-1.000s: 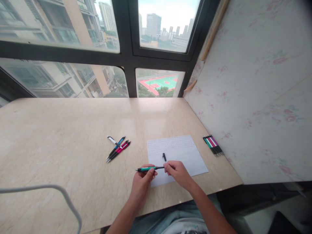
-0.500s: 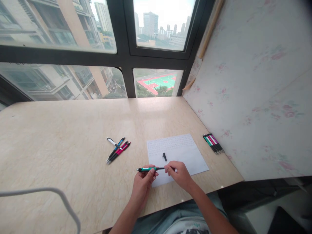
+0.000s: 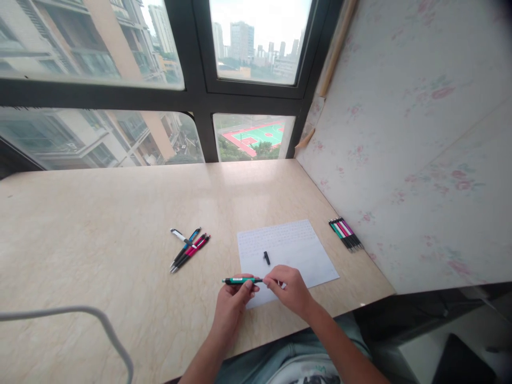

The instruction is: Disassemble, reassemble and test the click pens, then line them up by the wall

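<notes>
My left hand (image 3: pixel 234 304) grips a green and black pen (image 3: pixel 240 280) held level above the near edge of the desk (image 3: pixel 100 234). My right hand (image 3: pixel 290 290) pinches the pen's right end, fingers closed on it. Both hands hover over the near corner of a white sheet of paper (image 3: pixel 292 250) with faint writing. A small black pen part (image 3: pixel 266 258) lies on the sheet just beyond my hands.
A loose cluster of several pens (image 3: pixel 187 248), blue, red, pink and white, lies left of the sheet. A neat row of pens (image 3: pixel 346 234) sits by the floral wall panel (image 3: pixel 404 138) on the right. A grey curved cable (image 3: pixel 92 320) crosses the near left. Windows stand behind the desk.
The hands and pen stay almost still; the right hand's fingers have closed in slightly along the pen. The view has shifted a little to the left.
</notes>
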{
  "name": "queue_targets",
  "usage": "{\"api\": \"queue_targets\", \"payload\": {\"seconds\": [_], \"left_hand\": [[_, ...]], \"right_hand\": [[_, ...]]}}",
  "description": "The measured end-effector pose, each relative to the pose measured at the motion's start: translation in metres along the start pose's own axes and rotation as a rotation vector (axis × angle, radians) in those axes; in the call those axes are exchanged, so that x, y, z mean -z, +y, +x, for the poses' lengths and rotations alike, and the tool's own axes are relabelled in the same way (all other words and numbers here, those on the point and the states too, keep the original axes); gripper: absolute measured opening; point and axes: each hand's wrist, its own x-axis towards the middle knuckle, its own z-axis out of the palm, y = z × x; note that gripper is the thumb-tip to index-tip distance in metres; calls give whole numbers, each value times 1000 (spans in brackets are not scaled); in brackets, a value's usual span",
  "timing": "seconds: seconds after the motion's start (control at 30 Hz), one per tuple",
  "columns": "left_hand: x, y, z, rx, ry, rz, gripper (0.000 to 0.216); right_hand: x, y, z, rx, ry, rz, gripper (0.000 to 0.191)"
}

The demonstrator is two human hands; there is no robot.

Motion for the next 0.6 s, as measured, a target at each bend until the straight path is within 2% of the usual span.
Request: {"api": "queue_targets", "payload": {"seconds": [0.17,0.27,0.43,0.6], "left_hand": [[0,1,0,12,-25,-28,31],[2,0,0,-14,-34,-5,29],[7,-4,2,-60,-78,109,26],[10,-7,4,-50,-90,128,25]], "right_hand": [[-4,-3,-3,13,30,-8,27],[-4,-4,-3,-66,-11,58,29],[-6,-2,-4,-210,-97,257,47],[-5,0,-3,-157,-69,163,42]]}}
